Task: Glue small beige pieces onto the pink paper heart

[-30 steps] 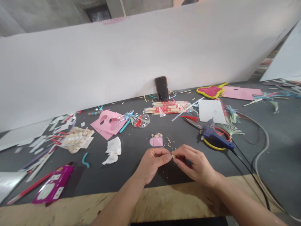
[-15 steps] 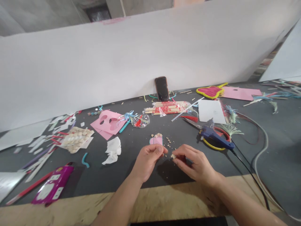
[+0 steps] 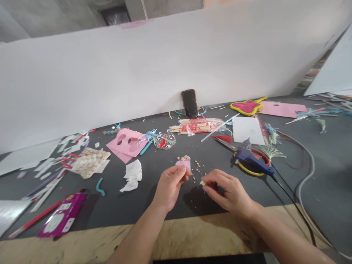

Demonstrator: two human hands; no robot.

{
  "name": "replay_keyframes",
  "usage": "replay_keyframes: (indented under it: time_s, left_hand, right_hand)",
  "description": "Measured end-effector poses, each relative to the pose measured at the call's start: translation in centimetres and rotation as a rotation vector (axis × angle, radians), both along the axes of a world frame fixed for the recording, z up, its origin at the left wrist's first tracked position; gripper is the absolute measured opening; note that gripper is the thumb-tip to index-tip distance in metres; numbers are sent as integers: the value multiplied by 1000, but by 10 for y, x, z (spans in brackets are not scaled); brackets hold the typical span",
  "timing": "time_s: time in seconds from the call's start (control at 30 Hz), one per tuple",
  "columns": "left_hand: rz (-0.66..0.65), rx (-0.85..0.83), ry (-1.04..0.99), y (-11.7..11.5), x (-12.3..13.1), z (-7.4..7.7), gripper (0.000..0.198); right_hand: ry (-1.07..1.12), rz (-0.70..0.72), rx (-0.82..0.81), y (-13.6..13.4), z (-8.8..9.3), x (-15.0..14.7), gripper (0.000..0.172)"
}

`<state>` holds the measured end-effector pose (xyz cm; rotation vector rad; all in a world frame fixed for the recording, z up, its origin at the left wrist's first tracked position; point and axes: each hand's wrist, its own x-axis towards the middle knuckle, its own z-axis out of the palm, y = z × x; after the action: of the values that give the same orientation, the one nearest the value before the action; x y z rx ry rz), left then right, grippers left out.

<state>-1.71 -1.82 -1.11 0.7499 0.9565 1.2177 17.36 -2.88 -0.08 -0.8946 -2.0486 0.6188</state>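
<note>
Two bare hands worked low over the dark table (image 3: 154, 205), apart from each other. The right hand (image 3: 231, 189) held a small cluster of pale bits (image 3: 202, 183) in a narrow grip, pinched between thumb and forefinger at the very tips, so that the cluster showed on the side facing the left hand. The left hand (image 3: 169, 187) had its thumb and fingers drawn close together; whether anything sat in that grip could not be told. Its fingertips overlapped the near part of a pink piece (image 3: 186, 164), whose far end bore more pale bits (image 3: 185, 158). Loose grains (image 3: 197, 165) lay scattered to the right of the pink piece, beyond the gap between the hands. A crumpled white tissue (image 3: 133, 175) lay left of the left hand, and a blue glue gun (image 3: 254, 161) rested beyond the right.
</note>
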Motion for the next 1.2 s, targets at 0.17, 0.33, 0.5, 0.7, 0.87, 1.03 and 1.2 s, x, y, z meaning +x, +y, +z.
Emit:
replay_keyframes:
  time_s: [0.17, 0.33, 0.5, 0.7, 0.87, 1.03, 1.2]
  left_hand:
    - [-2, 3, 24, 0, -1, -2, 25]
    - [-10, 0, 20, -1, -1, -4, 23]
    - [-14, 11, 35, -1, -1, -3, 23]
    - [97, 325, 623, 3, -19, 11, 20]
    - [22, 613, 1118, 8, -25, 8, 13]
    - [-82, 682, 1363, 9, -24, -4, 23]
    - [57, 614, 1506, 12, -36, -5, 33]
  right_hand:
    - [4, -2, 0, 0, 0, 0, 9]
    - [-3, 0, -2, 0, 0, 0, 9]
    - [-10, 1, -2, 0, 0, 0, 9]
    - [-157, -104, 1, 6, -9, 2, 11]
    - [-350, -188, -23, 13, -17, 9, 11]
    - [-516, -246, -30, 13, -18, 11, 10]
    - [-599, -268, -41, 12, -17, 10, 10]
